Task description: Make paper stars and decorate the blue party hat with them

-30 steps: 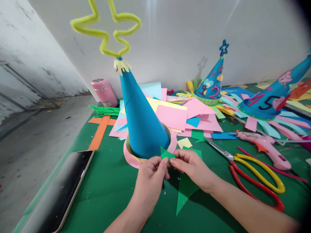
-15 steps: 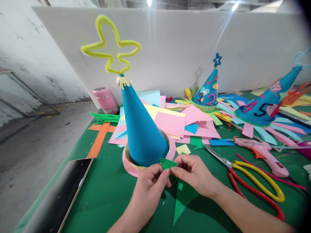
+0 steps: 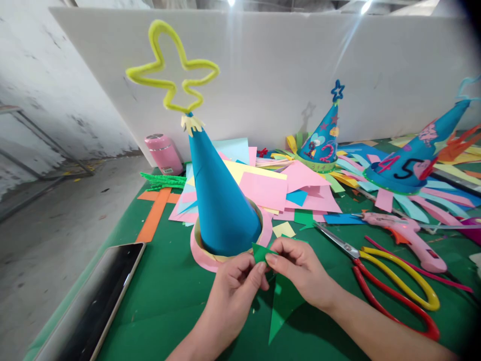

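Note:
Between both hands is a small piece of green paper (image 3: 260, 253), its pointed corner sticking up. My left hand (image 3: 237, 286) pinches its lower left side with thumb and fingers. My right hand (image 3: 298, 268) pinches its right side, the fingertips of the two hands nearly meeting. Beneath my right hand a larger green paper scrap (image 3: 281, 306) with a long point lies on the table. Just behind the hands stands a blue paper cone hat (image 3: 225, 200) with a pink brim (image 3: 199, 253), a fringed cream collar and a yellow pipe-cleaner star (image 3: 173, 65) on top.
Scissors (image 3: 356, 254) with red and yellow handles and a pink glue gun (image 3: 409, 233) lie to the right. A phone (image 3: 93, 301) is at the left edge. Coloured paper sheets (image 3: 263, 189), a pink flask (image 3: 164, 154) and two decorated hats (image 3: 319, 143) stand farther back.
The green paper piece has turned slightly in my fingertips, and my right thumb sits a little farther over it. Both hands keep their pinch; the other things stay in place.

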A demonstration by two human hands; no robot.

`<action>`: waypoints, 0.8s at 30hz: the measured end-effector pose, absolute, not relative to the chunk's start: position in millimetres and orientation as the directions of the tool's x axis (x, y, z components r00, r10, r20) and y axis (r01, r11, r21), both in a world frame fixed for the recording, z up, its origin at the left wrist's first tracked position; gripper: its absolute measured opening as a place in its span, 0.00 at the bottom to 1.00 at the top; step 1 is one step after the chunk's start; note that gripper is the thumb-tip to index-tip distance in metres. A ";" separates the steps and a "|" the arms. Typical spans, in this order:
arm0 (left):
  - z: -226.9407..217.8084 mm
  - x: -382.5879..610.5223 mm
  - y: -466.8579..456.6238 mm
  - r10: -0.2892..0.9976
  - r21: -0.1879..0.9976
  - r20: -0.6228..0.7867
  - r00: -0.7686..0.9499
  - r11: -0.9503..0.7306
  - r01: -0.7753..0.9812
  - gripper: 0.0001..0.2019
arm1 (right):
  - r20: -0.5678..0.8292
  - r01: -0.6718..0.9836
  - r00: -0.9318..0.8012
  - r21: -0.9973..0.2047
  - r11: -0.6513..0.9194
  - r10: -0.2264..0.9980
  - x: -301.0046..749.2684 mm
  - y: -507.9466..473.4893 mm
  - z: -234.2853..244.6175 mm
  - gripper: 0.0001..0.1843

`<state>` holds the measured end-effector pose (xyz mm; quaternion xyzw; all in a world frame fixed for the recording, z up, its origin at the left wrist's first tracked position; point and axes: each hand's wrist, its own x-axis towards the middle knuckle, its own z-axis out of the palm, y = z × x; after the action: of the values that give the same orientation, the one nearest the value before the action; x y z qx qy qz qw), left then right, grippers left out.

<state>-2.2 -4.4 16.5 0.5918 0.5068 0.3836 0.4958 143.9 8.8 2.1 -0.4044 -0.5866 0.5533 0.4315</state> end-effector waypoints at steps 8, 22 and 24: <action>9.1 -3.0 -1.0 0.973 0.982 -0.165 0.162 0.147 0.118 0.16 | 0.010 0.006 -0.269 -1.000 0.012 0.963 145.3 14.2 -0.2 0.19; 10.2 -3.2 1.1 0.928 0.957 -0.242 0.283 0.277 -0.090 0.12 | 0.039 0.046 -0.268 -0.998 0.053 0.963 144.4 12.4 2.7 0.12; 10.4 -2.9 1.5 0.918 0.932 -0.273 0.289 0.327 -0.156 0.13 | 0.024 0.040 -0.243 -0.999 0.035 0.970 145.1 13.0 3.4 0.13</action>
<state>-2.9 1.5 10.4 0.4256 0.4471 0.3944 0.6808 145.1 13.0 3.4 -0.4385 -0.5757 0.5386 0.4315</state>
